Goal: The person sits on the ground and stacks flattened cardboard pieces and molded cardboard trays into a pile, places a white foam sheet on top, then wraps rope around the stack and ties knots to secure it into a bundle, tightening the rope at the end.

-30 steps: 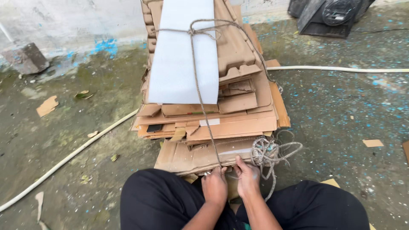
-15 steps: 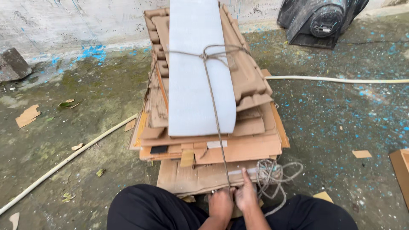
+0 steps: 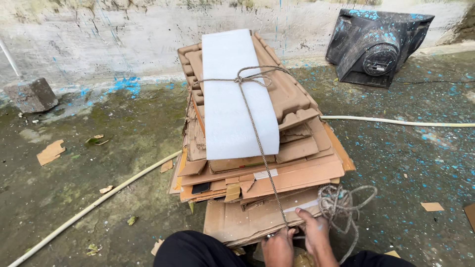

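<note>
Head view: my left hand [image 3: 278, 245] and right hand [image 3: 314, 233] pinch the rope [image 3: 257, 141] at the near edge of the cardboard stack [image 3: 297, 175]. I judge the bundle tied crosswise already; the lengthwise run needs securing. Spare rope coil [image 3: 339, 202] lies beside; a hose [image 3: 99, 202] crosses the floor.

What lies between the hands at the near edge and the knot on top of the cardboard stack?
In the head view, a taut rope runs from the hands over flattened cardboard and a white foam sheet to the knot.
</note>
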`<state>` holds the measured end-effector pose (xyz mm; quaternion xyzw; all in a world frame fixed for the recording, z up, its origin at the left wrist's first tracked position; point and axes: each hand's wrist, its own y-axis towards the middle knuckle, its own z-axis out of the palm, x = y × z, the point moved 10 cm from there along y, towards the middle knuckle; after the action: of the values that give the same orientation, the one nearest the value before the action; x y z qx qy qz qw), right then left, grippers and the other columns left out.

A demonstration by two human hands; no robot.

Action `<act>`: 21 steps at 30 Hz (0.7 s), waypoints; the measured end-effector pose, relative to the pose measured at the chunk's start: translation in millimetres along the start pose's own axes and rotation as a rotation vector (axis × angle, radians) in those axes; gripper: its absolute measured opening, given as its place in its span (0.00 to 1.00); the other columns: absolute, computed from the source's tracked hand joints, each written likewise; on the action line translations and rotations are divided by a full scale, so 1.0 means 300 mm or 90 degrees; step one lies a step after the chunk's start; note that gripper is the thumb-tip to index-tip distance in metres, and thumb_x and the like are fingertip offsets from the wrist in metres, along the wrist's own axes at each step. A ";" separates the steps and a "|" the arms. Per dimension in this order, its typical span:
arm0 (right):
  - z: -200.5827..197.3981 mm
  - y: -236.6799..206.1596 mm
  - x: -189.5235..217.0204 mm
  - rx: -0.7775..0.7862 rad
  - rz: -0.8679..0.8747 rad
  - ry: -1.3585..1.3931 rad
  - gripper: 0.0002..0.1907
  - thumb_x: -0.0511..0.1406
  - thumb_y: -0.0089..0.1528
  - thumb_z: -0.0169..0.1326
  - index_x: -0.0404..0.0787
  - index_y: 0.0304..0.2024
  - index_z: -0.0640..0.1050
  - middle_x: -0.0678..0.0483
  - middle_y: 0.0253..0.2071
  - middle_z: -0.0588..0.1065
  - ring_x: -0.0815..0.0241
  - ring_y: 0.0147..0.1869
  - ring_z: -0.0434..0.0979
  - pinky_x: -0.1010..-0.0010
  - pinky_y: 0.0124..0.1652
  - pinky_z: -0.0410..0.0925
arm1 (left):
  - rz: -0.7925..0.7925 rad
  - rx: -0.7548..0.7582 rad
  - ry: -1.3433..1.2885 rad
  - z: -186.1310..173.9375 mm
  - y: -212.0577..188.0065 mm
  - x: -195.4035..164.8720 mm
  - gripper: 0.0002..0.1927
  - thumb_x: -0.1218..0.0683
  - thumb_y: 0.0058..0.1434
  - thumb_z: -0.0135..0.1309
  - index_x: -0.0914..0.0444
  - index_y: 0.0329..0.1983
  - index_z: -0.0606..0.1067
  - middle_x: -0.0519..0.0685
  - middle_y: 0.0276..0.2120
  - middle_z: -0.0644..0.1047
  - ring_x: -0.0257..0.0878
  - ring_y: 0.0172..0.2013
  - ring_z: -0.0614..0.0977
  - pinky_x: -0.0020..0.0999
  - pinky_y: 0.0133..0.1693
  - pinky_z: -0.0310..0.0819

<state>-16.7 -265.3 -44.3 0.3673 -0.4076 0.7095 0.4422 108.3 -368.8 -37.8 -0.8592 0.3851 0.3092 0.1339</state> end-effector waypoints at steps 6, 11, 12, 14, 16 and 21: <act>0.109 -0.048 0.103 0.021 -0.088 -0.042 0.19 0.28 0.55 0.62 0.29 0.49 0.78 0.49 0.42 0.79 0.55 0.41 0.79 0.62 0.41 0.71 | -0.040 -0.025 -0.090 -0.119 0.004 -0.020 0.21 0.38 0.68 0.48 0.58 0.40 0.80 0.61 0.32 0.80 0.62 0.36 0.82 0.58 0.41 0.75; 0.025 -0.141 -0.055 -0.011 0.107 -0.020 0.18 0.32 0.58 0.59 0.39 0.51 0.77 0.50 0.42 0.78 0.54 0.41 0.78 0.57 0.36 0.69 | -0.027 0.103 0.003 -0.003 -0.047 0.041 0.25 0.39 0.71 0.44 0.62 0.37 0.81 0.61 0.33 0.81 0.59 0.39 0.83 0.54 0.43 0.77; -0.003 -0.159 -0.092 -0.021 0.151 -0.030 0.18 0.34 0.59 0.58 0.39 0.52 0.77 0.50 0.43 0.78 0.53 0.42 0.78 0.56 0.38 0.71 | -0.042 0.137 0.020 0.028 -0.048 0.066 0.23 0.41 0.70 0.45 0.61 0.38 0.82 0.61 0.36 0.81 0.58 0.41 0.83 0.53 0.45 0.77; -0.044 -0.179 -0.154 0.000 0.241 -0.090 0.18 0.36 0.61 0.57 0.39 0.54 0.76 0.48 0.45 0.78 0.50 0.44 0.79 0.55 0.41 0.73 | -0.073 0.208 0.054 0.091 -0.062 0.106 0.19 0.44 0.68 0.47 0.60 0.41 0.83 0.59 0.41 0.81 0.56 0.45 0.83 0.51 0.47 0.78; -0.081 -0.188 -0.192 0.030 0.327 -0.172 0.19 0.39 0.63 0.56 0.40 0.55 0.76 0.47 0.47 0.77 0.48 0.47 0.79 0.53 0.45 0.75 | -0.111 0.260 0.052 0.128 -0.058 0.125 0.21 0.40 0.68 0.47 0.59 0.45 0.81 0.58 0.46 0.80 0.54 0.50 0.82 0.49 0.51 0.76; -0.155 -0.200 -0.194 0.086 0.526 -0.420 0.19 0.45 0.67 0.54 0.42 0.55 0.75 0.40 0.47 0.80 0.48 0.48 0.84 0.57 0.49 0.77 | -0.090 0.314 0.151 0.161 -0.051 0.112 0.23 0.39 0.70 0.45 0.59 0.50 0.79 0.56 0.50 0.80 0.51 0.53 0.81 0.47 0.53 0.75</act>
<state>51.2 -226.0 -98.9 0.4074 -0.5891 0.6960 -0.0506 116.2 -355.5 -96.6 -0.8556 0.4011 0.0932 0.3137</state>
